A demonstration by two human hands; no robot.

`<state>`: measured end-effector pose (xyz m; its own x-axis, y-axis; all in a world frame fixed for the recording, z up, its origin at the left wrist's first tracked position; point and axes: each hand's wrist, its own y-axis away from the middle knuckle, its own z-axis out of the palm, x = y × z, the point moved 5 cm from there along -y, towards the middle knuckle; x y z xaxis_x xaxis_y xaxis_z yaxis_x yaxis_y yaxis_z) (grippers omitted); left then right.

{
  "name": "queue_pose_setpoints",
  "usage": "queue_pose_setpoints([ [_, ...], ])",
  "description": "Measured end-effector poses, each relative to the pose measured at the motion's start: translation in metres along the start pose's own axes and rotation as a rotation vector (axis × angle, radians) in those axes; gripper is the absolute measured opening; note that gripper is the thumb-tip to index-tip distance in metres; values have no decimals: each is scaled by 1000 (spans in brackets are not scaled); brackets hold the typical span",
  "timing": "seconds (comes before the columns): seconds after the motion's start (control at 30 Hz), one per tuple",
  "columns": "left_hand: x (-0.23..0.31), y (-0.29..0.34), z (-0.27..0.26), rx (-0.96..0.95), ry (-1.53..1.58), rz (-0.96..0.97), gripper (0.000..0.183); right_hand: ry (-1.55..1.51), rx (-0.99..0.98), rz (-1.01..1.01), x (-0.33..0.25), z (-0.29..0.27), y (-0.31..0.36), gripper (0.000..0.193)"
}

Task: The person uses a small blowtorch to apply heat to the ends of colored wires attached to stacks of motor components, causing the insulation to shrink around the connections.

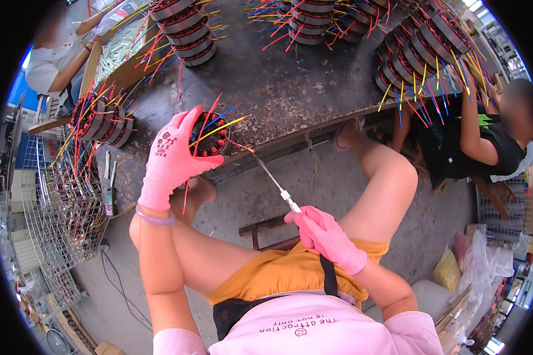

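My left hand [173,158], in a pink glove, grips a motor stator [214,144] at the near edge of the table. Its thumb and fingers are spread round the ring. Red, blue and yellow wires stick out of the stator. My right hand [327,235], also gloved in pink, is closed round a thin tool with a white handle [286,197] and a slim metal shaft. The shaft points up and left, its tip at the end of a reddish wire from the stator. What exactly the tip does there is too small to tell.
Stacked stators [189,41] with loose wires stand along the far side of the dark table [249,77]; more lie at the left [103,123]. A box of white tubes [121,53] is at the far left. Co-workers sit left and right. A wire rack [59,207] stands left.
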<state>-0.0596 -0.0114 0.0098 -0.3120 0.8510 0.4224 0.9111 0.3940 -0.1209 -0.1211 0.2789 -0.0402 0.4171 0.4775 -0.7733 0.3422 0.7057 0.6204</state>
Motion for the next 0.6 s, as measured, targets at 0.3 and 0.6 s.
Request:
queue_pose_setpoints([
  [0.3, 1, 1, 0, 16, -12, 15, 93, -13, -12, -8, 3, 1, -3, 32],
  [0.6, -1, 1, 1, 25, -5, 7, 91, 33, -20, 20, -5, 1, -2, 32],
])
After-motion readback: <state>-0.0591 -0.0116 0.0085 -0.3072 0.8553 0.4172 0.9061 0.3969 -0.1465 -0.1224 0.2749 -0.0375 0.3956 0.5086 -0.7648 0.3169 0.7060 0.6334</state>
